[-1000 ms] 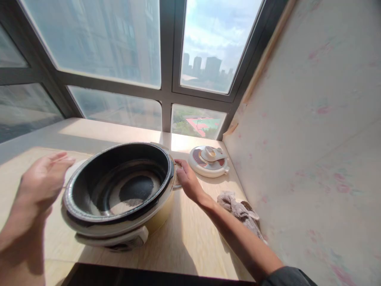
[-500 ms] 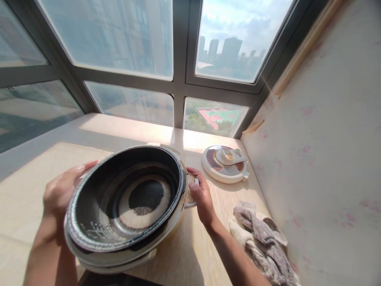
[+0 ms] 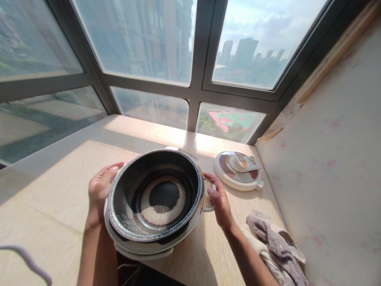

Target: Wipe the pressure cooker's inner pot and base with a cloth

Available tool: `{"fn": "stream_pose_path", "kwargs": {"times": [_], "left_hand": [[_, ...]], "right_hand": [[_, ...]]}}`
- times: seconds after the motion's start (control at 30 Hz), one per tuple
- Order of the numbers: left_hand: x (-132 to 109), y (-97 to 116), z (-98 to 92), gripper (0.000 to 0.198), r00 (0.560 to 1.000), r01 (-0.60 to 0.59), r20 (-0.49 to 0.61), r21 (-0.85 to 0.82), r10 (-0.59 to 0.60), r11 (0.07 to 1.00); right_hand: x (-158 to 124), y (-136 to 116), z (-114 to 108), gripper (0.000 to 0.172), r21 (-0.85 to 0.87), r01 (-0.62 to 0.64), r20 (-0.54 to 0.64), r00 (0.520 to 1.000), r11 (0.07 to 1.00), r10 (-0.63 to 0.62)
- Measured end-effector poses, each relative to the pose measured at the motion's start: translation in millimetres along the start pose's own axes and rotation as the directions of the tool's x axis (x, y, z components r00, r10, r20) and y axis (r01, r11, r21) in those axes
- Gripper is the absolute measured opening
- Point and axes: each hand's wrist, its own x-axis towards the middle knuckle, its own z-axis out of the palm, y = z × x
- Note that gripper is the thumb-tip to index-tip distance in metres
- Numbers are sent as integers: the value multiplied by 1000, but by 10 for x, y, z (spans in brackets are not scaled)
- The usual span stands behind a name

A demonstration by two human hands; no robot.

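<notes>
Lid [image 3: 239, 170] just right of held pot [image 3: 154, 196], crumpled cloth [image 3: 275, 246] nearer, windows [image 3: 143, 39] behind

Hard daylight floods in through the dark-framed glass window [image 3: 196, 59] well beyond the fingertips, so the whole corner is bright. It lays a washed-out, nearly white band on the pale wooden counter [image 3: 59, 186] just past the fingers [image 3: 114, 167] of the left hand [image 3: 101, 188]. The round cream cooker pot with a black inner bowl [image 3: 154, 198], between both sets of fingers, glints along its rim and throws a soft shadow back under the wrist of the right hand [image 3: 220, 200]. The window bars bow outward near the edges. A white cord [image 3: 26, 258], far behind the left fingers, is smeared, while the middle is sharp.
</notes>
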Motion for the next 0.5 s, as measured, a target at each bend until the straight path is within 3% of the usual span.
{"fn": "stream_pose_path", "kwargs": {"times": [0.13, 0.33, 0.5], "left_hand": [[60, -83, -38, 40, 995, 95, 20, -122, -93, 988], [92, -98, -64, 36, 994, 108, 51, -145, -101, 984], [99, -139, -96, 36, 995, 74, 71, -123, -66, 990]], "right_hand": [[-26, 19, 36, 53, 31, -10, -44, 999, 999, 11], [-49, -35, 92, 58, -12, -17, -99, 995, 1000, 16], [-28, -104, 50, 60, -117, 24, -66, 997, 993, -32]]}}
